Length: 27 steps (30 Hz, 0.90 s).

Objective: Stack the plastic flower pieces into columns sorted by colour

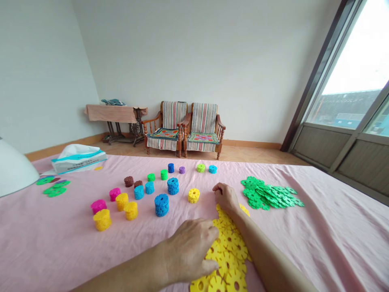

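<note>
Nearest the camera, the left hand (pixel 190 249) lies palm-down on the near part of a heap of yellow snowflake discs (pixel 229 259), fingers loosely spread and flat — it presses on the loose pieces rather than gripping any, which likely keeps the pile from sliding on the pink cloth (pixel 319 243). The heap spreads from 6 o'clock toward the centre of the table. At its far tip, about 12 o'clock from the left hand, the right hand (pixel 225 196) rests with fingers curled down at the heap's far edge; whether it pinches a disc I cannot tell. Just beyond, at 11 o'clock, a short yellow stack (pixel 193 195) stands alone. Further left, blue, yellow and pink stacks stand upright and apart — sorted by colour, it seems. At 2 o'clock lies a loose green pile (pixel 270 195). A tissue box (pixel 79 159) sits far left.
</note>
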Each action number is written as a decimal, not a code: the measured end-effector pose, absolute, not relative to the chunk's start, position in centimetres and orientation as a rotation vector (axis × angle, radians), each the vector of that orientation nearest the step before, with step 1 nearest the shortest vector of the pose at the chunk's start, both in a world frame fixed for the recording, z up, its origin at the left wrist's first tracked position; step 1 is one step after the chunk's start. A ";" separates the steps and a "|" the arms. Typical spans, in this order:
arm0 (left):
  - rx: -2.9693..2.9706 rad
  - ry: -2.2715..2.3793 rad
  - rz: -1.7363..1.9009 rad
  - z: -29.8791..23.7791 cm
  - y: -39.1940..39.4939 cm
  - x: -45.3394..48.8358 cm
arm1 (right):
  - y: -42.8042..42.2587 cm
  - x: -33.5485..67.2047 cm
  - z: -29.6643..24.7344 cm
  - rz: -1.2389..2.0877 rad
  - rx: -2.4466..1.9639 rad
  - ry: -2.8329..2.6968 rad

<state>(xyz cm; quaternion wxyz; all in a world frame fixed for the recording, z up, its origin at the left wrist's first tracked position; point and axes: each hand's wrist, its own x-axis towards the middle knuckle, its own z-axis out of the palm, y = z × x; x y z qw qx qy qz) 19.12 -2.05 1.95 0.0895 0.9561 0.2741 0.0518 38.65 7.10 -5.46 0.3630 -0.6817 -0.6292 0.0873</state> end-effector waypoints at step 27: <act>2.824 1.285 0.249 3.0 9.8 18.9 | 7.0 38.7 -5.2 0.256 -1.772 -1.601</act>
